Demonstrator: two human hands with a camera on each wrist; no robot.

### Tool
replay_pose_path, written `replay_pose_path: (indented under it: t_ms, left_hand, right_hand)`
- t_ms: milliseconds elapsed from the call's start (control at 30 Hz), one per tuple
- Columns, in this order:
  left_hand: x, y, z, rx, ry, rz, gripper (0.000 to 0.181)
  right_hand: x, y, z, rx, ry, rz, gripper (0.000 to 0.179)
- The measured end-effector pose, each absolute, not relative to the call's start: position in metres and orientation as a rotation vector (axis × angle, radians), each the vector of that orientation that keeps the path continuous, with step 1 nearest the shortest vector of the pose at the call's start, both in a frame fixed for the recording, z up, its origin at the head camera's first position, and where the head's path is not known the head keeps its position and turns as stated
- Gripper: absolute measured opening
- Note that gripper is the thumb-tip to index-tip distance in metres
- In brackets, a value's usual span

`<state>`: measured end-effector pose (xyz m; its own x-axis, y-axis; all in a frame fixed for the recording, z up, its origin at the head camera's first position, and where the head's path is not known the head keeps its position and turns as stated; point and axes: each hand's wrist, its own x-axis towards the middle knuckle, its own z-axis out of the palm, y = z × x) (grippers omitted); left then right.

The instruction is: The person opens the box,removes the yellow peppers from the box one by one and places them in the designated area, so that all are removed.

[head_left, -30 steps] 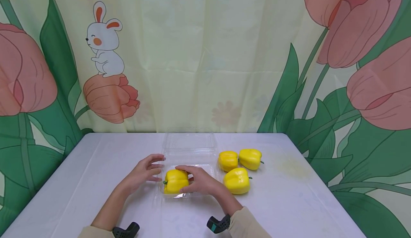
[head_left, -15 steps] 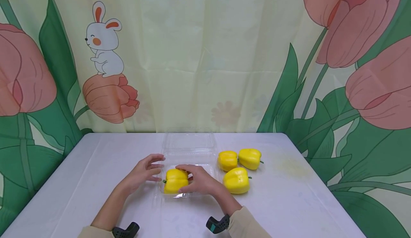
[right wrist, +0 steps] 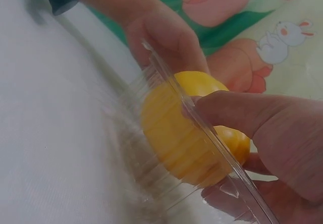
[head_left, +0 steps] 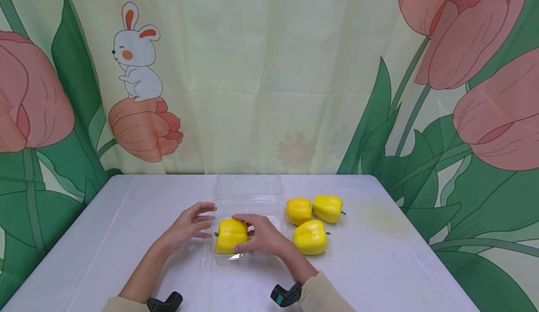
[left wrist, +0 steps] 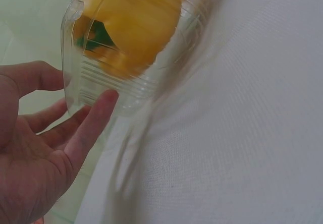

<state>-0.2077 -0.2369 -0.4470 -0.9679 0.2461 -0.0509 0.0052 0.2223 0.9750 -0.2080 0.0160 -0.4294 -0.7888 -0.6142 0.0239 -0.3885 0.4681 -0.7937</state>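
In the head view, my right hand grips a yellow bell pepper inside the near half of a clear plastic clamshell box. Its thumb lies on the near side of the pepper and the fingers reach over the far side. The pepper's green stem points left. My left hand is at the box's left side, fingers spread. Through the clear wall in the left wrist view, the pepper shows, and fingertips of the left hand touch the wall from outside. Part of the pepper is hidden behind the right hand.
Three more yellow bell peppers lie right of the box: one nearer, one behind it and one farther right. The box's lid is folded back toward the table's far edge. A printed curtain hangs behind.
The pepper in my right hand has shifted slightly up and tilted, its stem now higher in the head view. The left hand and the other peppers have stayed put.
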Motion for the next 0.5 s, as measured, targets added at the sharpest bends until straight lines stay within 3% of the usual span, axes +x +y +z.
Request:
replay_pose_path:
  t_ms: [500]
  left_hand:
    - [-0.2093, -0.2375, -0.4485, 0.244, 2.292, 1.827, 0.055]
  right_hand:
    - [-0.2083, 0.0207, -0.4267, -0.847, 2.443, -1.228, 0.069]
